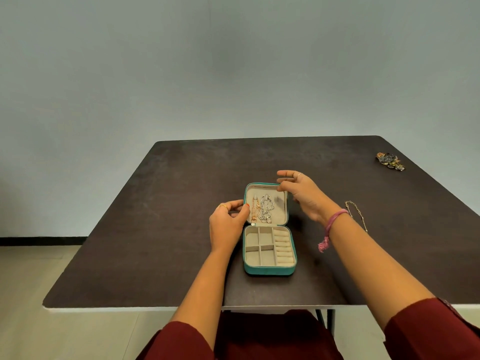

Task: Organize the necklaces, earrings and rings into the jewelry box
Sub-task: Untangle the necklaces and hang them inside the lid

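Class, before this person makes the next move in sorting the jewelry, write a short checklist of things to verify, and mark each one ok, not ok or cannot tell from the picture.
1. Jewelry box open, lid up: ok.
2. Necklaces inside the lid: ok. A gold necklace and a silver necklace hang there.
3. Lid steadied: ok. Left hand holds its left edge.
4. Right hand free to pick up: ok. Its fingers are relaxed near the lid's top right corner, holding nothing.
5. All necklaces stored: not ok. A loose chain lies on the table, right of the right wrist.
6. Earrings and rings stored: not ok. The tray compartments look empty; a jewelry pile sits at the far right.
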Demonstrator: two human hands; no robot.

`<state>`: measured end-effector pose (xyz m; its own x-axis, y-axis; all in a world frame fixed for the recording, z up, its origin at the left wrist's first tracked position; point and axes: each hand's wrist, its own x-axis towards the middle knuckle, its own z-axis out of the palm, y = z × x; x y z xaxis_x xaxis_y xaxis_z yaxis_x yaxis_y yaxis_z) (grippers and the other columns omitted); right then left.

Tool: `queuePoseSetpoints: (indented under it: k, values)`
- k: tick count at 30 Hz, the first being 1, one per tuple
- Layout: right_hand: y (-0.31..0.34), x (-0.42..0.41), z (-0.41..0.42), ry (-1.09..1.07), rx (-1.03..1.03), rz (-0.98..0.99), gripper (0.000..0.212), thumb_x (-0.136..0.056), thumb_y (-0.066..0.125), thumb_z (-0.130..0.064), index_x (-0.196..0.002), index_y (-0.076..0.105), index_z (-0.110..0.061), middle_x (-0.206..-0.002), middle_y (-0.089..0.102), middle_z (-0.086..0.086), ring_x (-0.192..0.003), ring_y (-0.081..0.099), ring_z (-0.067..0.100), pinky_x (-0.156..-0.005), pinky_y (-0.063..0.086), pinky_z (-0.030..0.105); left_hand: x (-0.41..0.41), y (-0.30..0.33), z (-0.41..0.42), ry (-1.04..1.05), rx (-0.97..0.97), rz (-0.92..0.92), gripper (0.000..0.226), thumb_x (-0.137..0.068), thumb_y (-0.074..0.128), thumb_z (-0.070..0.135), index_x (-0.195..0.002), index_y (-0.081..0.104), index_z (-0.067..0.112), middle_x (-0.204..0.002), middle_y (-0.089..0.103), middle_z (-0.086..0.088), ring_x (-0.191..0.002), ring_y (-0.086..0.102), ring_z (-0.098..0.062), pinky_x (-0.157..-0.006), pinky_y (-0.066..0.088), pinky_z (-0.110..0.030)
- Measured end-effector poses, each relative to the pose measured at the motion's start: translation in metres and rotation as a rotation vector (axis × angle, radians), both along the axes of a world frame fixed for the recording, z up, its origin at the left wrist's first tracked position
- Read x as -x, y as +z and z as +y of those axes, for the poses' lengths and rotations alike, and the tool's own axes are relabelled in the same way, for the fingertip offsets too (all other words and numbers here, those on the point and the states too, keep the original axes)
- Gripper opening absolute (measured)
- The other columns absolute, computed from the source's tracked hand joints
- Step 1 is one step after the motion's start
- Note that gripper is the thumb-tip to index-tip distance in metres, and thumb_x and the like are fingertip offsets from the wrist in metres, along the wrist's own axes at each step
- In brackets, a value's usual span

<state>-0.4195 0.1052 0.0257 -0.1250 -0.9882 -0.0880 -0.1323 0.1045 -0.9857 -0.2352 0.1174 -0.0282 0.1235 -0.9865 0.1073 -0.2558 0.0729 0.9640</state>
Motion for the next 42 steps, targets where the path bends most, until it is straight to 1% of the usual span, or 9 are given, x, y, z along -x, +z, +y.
queuePoseSetpoints:
  k: [6,12,17,23,27,31,34,38,42]
  values:
    - [0.001,0.066,0.015,-0.141,0.105,0.247,0.024,-0.088,0.064,-0.012,-0.112,0.061,-0.017,-0.104,0.063,0.001,-0.096,0.057,0.012,-0.075,0.043,0.018,0.001,-0.001,-0.003,0.032,-0.016,-0.046,0.017,-0.084,0.066,0.027,-0.100,0.067,0.022,-0.095,0.067,0.007,-0.081,0.062,0.002,-0.065,0.049,-0.014]
    - [-0.023,0.145,0.042,-0.351,0.081,0.431,0.020,-0.093,0.053,-0.007,-0.101,0.065,-0.021,-0.113,0.064,0.009,-0.103,0.060,0.024,-0.097,0.047,0.038,0.003,-0.002,-0.003,0.058,-0.021,-0.060,0.017,-0.084,0.065,0.023,-0.101,0.067,0.020,-0.097,0.067,0.004,-0.078,0.062,0.003,-0.059,0.046,-0.010]
    - [-0.039,0.162,0.052,-0.373,0.006,0.490,0.021,-0.094,0.056,-0.014,-0.111,0.068,-0.013,-0.116,0.065,0.008,-0.101,0.056,0.016,-0.089,0.040,0.028,0.004,-0.003,-0.003,0.071,-0.024,-0.053,0.021,-0.085,0.064,0.023,-0.106,0.067,0.017,-0.098,0.066,0.005,-0.080,0.061,0.003,-0.060,0.044,-0.010]
    - [-0.035,0.155,0.044,-0.321,-0.021,0.690,0.022,-0.092,0.060,-0.021,-0.110,0.070,-0.014,-0.117,0.067,0.004,-0.113,0.056,0.022,-0.096,0.039,0.032,0.004,-0.005,-0.002,0.120,-0.009,0.027,0.020,-0.085,0.065,0.024,-0.103,0.068,0.018,-0.096,0.068,0.003,-0.084,0.063,-0.002,-0.070,0.051,-0.017]
    - [-0.032,0.152,0.037,-0.283,-0.065,0.845,0.018,-0.091,0.062,-0.023,-0.104,0.073,-0.016,-0.108,0.070,0.003,-0.104,0.060,0.020,-0.087,0.042,0.027,0.003,-0.004,-0.001,0.131,-0.005,0.068,0.017,-0.086,0.064,0.024,-0.103,0.068,0.021,-0.096,0.067,0.005,-0.086,0.063,-0.004,-0.073,0.051,-0.020]
    - [-0.029,0.148,0.027,-0.269,-0.178,0.953,0.014,-0.093,0.059,-0.022,-0.094,0.072,-0.018,-0.099,0.069,0.003,-0.092,0.062,0.021,-0.079,0.048,0.032,0.002,-0.003,0.000,0.141,-0.005,0.145,0.021,-0.087,0.064,0.022,-0.106,0.069,0.019,-0.099,0.067,0.006,-0.089,0.063,-0.006,-0.077,0.053,-0.024]
    - [-0.035,0.145,0.023,-0.244,-0.174,1.075,0.017,-0.093,0.053,-0.016,-0.092,0.070,-0.014,-0.104,0.065,0.007,-0.092,0.062,0.026,-0.079,0.052,0.036,-0.001,-0.005,0.000,0.142,-0.024,0.200,0.023,-0.086,0.064,0.023,-0.109,0.069,0.021,-0.105,0.068,0.007,-0.097,0.063,-0.009,-0.086,0.054,-0.032]
    - [-0.038,0.147,0.025,-0.264,-0.177,1.001,0.018,-0.094,0.047,-0.011,-0.101,0.064,-0.009,-0.106,0.064,0.011,-0.098,0.060,0.029,-0.087,0.052,0.041,-0.005,0.000,0.005,0.126,-0.032,0.324,0.021,-0.088,0.062,0.018,-0.109,0.067,0.021,-0.107,0.069,0.001,-0.099,0.064,-0.012,-0.091,0.052,-0.032]
    - [-0.020,0.137,0.045,-0.299,-0.065,0.805,0.014,-0.098,0.044,-0.010,-0.098,0.057,-0.006,-0.100,0.063,0.011,-0.093,0.060,0.027,-0.084,0.048,0.038,-0.010,0.006,0.007,0.112,-0.029,0.459,0.027,-0.093,0.055,0.009,-0.118,0.064,0.005,-0.102,0.067,-0.006,-0.092,0.064,-0.011,-0.091,0.052,-0.029]
